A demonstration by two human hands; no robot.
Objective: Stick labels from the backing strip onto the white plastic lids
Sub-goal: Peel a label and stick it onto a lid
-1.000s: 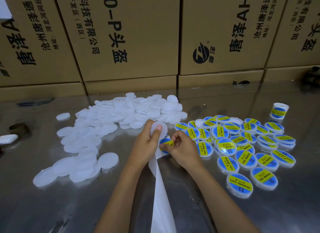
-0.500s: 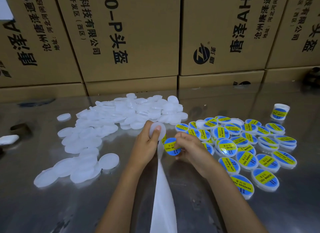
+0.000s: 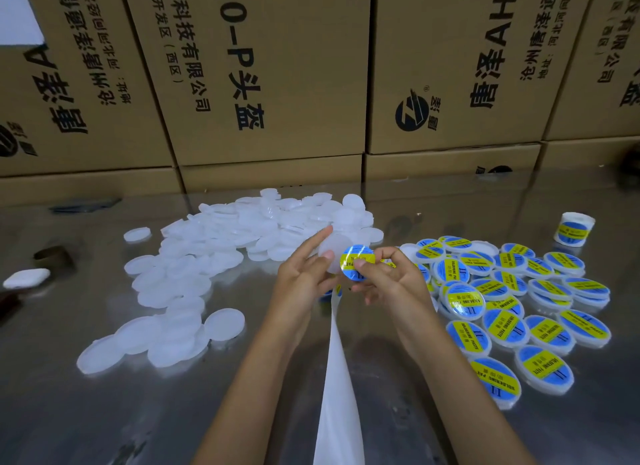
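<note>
Now the round blue-and-yellow label [image 3: 356, 261], pinched by the right hand [image 3: 388, 279], needs centring over the round white plastic lid [image 3: 330, 253] and pressing down from one edge, I judge, so no bubble forms; the left hand [image 3: 304, 277] grips that lid, just left of the label and touching it; the white backing strip [image 3: 337, 378] trails below the lid toward the viewer.
</note>
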